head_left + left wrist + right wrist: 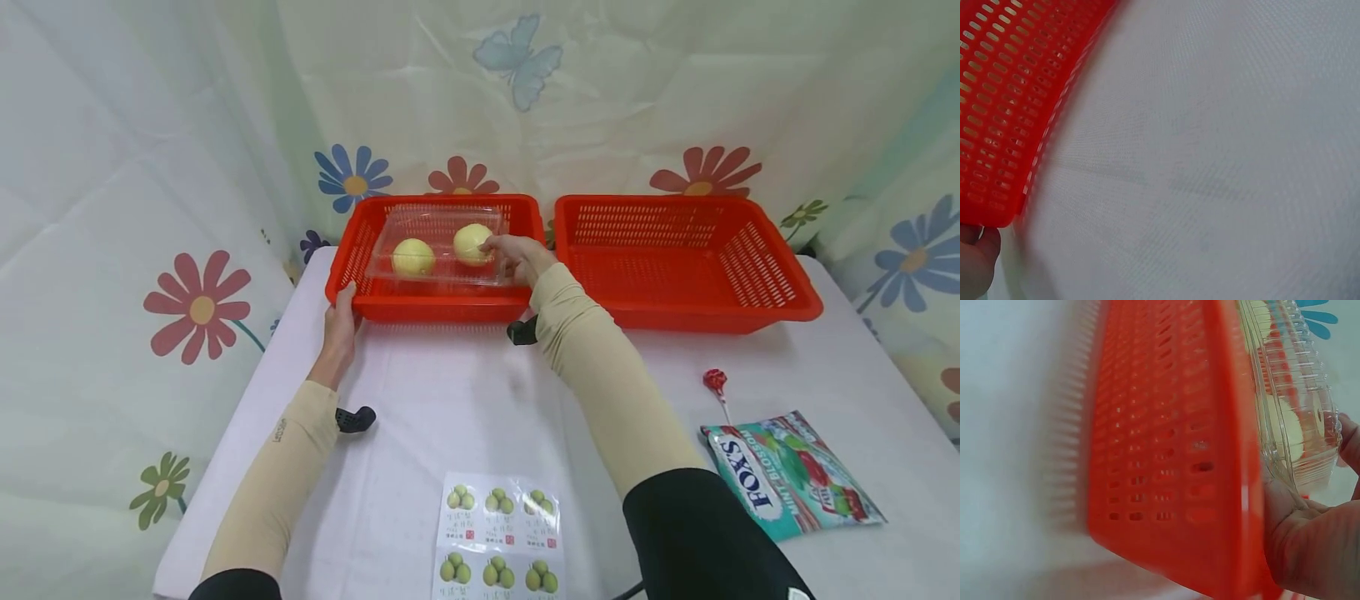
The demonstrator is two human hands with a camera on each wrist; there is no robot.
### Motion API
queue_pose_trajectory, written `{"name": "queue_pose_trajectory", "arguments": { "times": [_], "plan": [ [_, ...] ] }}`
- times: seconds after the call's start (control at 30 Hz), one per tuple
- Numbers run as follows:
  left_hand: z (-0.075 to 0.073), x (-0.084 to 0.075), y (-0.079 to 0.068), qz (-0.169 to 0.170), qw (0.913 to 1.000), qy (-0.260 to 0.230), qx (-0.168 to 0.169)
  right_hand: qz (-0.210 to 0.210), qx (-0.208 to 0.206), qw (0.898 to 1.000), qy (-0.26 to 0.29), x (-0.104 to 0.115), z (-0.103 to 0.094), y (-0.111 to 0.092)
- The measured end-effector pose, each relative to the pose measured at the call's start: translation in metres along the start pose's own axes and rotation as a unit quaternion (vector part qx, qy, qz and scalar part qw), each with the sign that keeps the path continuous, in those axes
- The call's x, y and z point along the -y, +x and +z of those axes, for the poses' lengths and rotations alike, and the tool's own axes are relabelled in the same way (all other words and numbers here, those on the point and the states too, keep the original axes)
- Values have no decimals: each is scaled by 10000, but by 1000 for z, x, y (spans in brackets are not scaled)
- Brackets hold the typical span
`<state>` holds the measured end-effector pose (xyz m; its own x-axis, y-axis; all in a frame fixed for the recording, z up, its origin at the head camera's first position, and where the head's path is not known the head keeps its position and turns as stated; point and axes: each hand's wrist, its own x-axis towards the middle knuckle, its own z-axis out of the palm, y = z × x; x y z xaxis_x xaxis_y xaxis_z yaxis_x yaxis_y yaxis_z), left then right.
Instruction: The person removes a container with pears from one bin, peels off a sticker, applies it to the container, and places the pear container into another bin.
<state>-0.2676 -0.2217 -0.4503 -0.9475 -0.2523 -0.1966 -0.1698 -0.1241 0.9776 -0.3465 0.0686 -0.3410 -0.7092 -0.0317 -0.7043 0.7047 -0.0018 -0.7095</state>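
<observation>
My right hand grips the right end of a clear plastic clamshell box, thumb and fingers around its edge in the right wrist view. Inside the box are two pale yellow round fruits, one on the left and one beside the fingertips. The box sits tilted within the left red basket, above its front rim in the right wrist view. At that basket's front left corner, my left hand holds the rim, with its fingertips at the corner.
A second red basket stands close on the right. Toward the front right lie a teal candy bag and a red lollipop. A sheet of fruit stickers lies at the table's front. Behind hangs a flowered curtain.
</observation>
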Motion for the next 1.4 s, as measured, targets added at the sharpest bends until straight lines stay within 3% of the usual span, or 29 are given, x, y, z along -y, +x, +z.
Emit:
{"name": "queue_pose_trajectory", "arguments": {
  "times": [0.5, 0.87, 1.1, 1.4],
  "plan": [
    [0, 9, -8, -77, 9999, 97, 82, -377, 287, 9981, -389, 11, -17, -26],
    [-5, 6, -9, -67, 9998, 163, -9, -561, 344, 9959, -625, 16, -27, -55],
    [-4, 5, -9, -111, 9996, 262, 68, -556, 567, 9952, -565, 12, -39, -71],
    [0, -2, -8, 66, 9998, 140, 135, -744, 854, 9918, -593, -3, -60, -98]
  ]
}}
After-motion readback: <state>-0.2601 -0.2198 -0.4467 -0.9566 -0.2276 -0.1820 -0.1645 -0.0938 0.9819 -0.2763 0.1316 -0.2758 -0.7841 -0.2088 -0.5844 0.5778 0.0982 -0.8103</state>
